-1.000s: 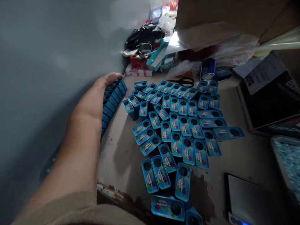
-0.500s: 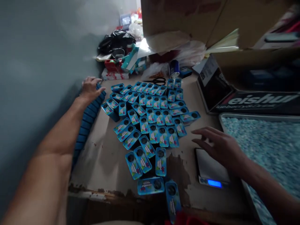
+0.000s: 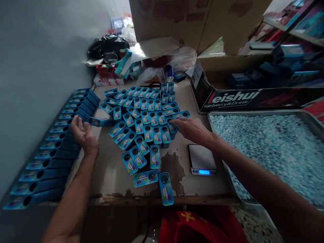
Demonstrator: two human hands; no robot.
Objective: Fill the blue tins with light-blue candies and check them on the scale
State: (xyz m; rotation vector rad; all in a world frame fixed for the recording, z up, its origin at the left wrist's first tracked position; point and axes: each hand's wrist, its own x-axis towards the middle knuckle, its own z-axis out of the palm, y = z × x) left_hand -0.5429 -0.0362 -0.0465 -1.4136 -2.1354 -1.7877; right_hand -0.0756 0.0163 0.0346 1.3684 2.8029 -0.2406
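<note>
Beside the long row of blue candy boxes (image 3: 54, 155) along the wall, my left hand (image 3: 84, 136) is held palm up with loosely curled fingers, apparently holding nothing. A single tilted candy box (image 3: 95, 121) lies just past its fingertips. My right hand (image 3: 191, 131) reaches over the scale, its fingers close together on a candy box (image 3: 172, 129) at the right edge of the cluster; its thumb is hidden. The cluster of upright candy boxes (image 3: 144, 116) covers the middle of the table, each with a dark round opening on top.
A small digital scale (image 3: 201, 157) with a lit display sits under my right forearm. Right of it stands a metal tray (image 3: 211, 118) full of pale blue pellets. Behind is an open carton (image 3: 227, 98) holding more blue boxes. A can (image 3: 168, 73) and bags stand at the back.
My left hand has come back from the far end of the wall row and turned palm up. My right hand has moved onto a box. One left-side box now leans over. The view has shifted right.
</note>
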